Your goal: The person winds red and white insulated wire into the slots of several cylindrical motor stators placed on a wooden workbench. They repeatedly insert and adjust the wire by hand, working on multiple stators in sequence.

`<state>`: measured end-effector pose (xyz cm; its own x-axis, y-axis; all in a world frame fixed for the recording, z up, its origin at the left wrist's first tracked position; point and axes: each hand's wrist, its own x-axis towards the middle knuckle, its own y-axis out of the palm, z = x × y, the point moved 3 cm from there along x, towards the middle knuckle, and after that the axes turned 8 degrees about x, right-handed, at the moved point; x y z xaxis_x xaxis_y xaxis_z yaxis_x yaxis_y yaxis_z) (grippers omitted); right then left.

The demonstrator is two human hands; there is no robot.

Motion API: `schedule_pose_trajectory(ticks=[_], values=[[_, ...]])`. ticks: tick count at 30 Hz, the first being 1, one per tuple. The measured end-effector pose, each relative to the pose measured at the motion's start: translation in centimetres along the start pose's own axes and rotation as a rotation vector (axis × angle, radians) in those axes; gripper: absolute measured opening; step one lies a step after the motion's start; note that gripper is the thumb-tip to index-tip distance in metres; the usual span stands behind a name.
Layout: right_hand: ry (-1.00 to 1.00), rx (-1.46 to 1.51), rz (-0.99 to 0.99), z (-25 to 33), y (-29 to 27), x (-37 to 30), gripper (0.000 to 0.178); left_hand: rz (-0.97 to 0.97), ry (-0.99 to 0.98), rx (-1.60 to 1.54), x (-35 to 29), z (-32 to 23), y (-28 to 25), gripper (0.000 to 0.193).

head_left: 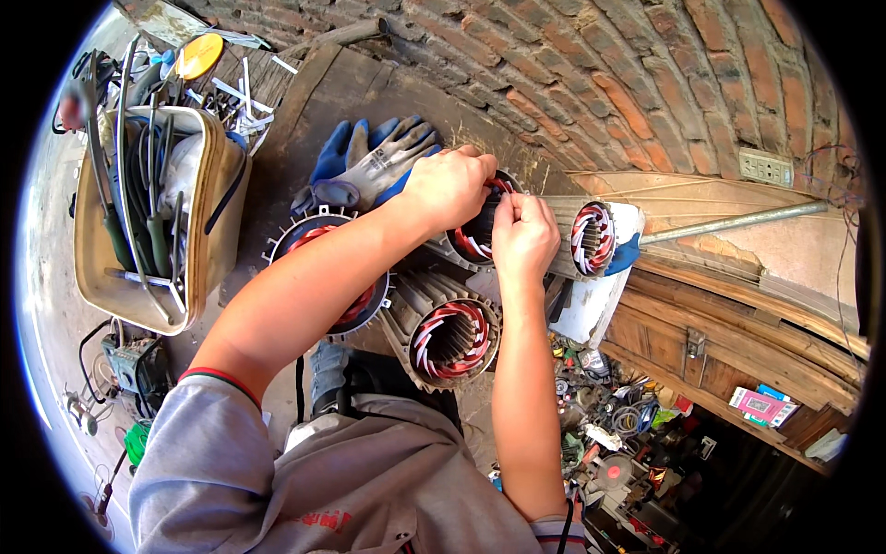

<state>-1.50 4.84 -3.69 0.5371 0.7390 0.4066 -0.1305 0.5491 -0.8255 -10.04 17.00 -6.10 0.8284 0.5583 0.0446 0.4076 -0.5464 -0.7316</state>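
Note:
Both hands work at the open end of a motor stator (472, 242) with red windings and white insulating strips. My left hand (450, 191) is closed at its far rim, fingers curled in. Close beside it, my right hand (524, 238) is pinched at the right side of the opening. Whatever the fingertips grip is hidden. Nearer to me lies a second stator (449, 340), its ribbed housing tilted. To the right is a third stator (592, 240). A larger round stator (346, 319) is partly covered by my left forearm.
Blue and grey work gloves (378, 164) lie behind my left arm. A cream plastic bin (226, 212) of tools stands at left. A brick wall (591, 83) rises behind the bench. At right are a metal rod (738, 222), a wooden cabinet (683, 337) and piled scrap (614, 434).

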Motion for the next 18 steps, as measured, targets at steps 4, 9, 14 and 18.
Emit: schedule_pose_trajectory(ticks=[4,9,14,18], values=[[-0.035,0.015,0.133,0.3,-0.4,1.6,0.008,0.029,-0.001,0.013,0.2,0.1,-0.1,0.019],[-0.125,0.100,0.268,-0.7,-0.7,2.8,0.009,0.122,-0.048,-0.030,0.7,0.1,-1.1,0.025],[-0.015,0.422,0.380,-2.5,-1.5,3.1,0.010,-0.026,-0.089,-0.122,1.5,0.0,-3.2,0.021],[-0.215,0.412,0.339,-2.6,-1.0,4.1,0.007,0.075,0.146,-0.009,2.6,0.0,-2.7,0.023]])
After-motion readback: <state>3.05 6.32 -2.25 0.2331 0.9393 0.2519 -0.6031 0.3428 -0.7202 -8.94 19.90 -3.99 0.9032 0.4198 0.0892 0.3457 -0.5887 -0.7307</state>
